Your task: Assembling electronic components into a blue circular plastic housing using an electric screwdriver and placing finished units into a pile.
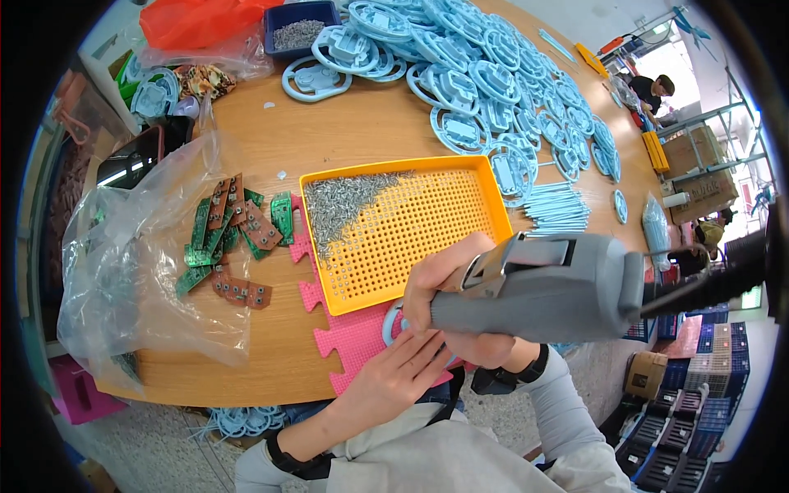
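Head cam: my left hand (393,371) lies flat, fingers open, pinning the light blue round part (393,322) on the pink foam mat (349,337). Right hand (450,289), at 1 o'clock, grips the grey power screwdriver (542,287), long axis toward 3. Yellow screw tray (485,193) beyond at 12.

Low in the centre of the frame, the person's right hand (448,296) is clenched in a fist-like grip, knuckles toward the camera, its grey-sleeved forearm running in from the lower right with a dark band at the wrist. The left hand (393,374) lies flat just below it, fingers extended up-right, forearm rising from the bottom edge.
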`<state>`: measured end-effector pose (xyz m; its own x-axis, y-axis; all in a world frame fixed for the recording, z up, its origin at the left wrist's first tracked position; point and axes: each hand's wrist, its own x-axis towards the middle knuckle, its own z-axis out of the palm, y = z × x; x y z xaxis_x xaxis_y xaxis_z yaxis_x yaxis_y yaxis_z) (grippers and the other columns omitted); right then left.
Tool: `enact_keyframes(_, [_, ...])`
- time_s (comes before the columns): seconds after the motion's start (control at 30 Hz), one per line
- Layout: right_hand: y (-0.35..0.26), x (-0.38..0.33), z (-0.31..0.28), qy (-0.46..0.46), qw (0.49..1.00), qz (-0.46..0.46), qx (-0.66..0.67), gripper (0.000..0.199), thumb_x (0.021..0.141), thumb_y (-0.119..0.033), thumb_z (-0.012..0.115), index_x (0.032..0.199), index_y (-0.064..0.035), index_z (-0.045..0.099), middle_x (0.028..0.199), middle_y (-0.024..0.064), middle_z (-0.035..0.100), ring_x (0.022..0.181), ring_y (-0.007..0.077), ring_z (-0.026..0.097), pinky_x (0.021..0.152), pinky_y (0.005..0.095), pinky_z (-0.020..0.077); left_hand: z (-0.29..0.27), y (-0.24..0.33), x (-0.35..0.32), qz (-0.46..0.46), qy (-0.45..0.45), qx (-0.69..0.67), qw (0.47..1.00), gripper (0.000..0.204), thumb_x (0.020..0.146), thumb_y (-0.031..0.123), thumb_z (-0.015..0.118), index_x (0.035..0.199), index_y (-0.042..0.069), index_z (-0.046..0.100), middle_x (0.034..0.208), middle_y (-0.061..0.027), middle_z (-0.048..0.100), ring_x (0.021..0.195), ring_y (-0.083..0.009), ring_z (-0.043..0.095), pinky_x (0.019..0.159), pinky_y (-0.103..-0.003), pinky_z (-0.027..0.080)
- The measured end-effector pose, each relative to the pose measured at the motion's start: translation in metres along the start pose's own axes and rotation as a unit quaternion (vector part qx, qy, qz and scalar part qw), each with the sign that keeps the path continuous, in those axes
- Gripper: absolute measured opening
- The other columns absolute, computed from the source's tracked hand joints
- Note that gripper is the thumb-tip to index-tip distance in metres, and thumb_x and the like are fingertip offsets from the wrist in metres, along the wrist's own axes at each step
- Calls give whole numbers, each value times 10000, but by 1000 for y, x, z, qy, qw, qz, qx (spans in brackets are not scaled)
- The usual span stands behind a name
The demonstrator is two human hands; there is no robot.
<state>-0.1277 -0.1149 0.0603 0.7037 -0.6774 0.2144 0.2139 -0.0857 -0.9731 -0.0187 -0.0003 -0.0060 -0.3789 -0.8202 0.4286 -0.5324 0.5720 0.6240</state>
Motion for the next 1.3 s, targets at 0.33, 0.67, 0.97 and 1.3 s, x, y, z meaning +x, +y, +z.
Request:
enact_keyframes(0.33, [38,22,-8,-134,974,-180,13,290,848,-298,593,983,-72,472,646,47,561,593,145,544,546,270,455,-8,2,-1,-15,-9,22,1000,348,750,103,582,1079,-10,598,1123,-167,596,1107,-278,557,951,-386,449])
enact_keyframes(0.67, [8,11,-4,35,999,41,-3,703,758,-704,527,992,-44,457,609,61,550,526,159,527,496,271,435,-1,2,0,-13,18,-2,1000,397,738,101,572,1117,-19,576,1173,-171,571,1160,-278,521,985,-391,423])
enact_keyframes(0.97, [-34,61,-10,57,989,-115,-72,785,779,-754,406,994,0,434,527,74,485,421,157,462,416,273,389,-4,0,5,3,23,25,999,368,733,79,589,1088,-17,596,1208,-164,560,1185,-269,507,963,-411,441])
enact_keyframes(1.3, [13,110,-26,135,976,-141,-95,730,793,-730,415,937,-16,466,520,41,470,408,123,464,402,230,374,-6,-1,5,0,28,22,999,317,757,66,615,1067,-2,622,1178,-142,586,1143,-253,544,901,-406,498])
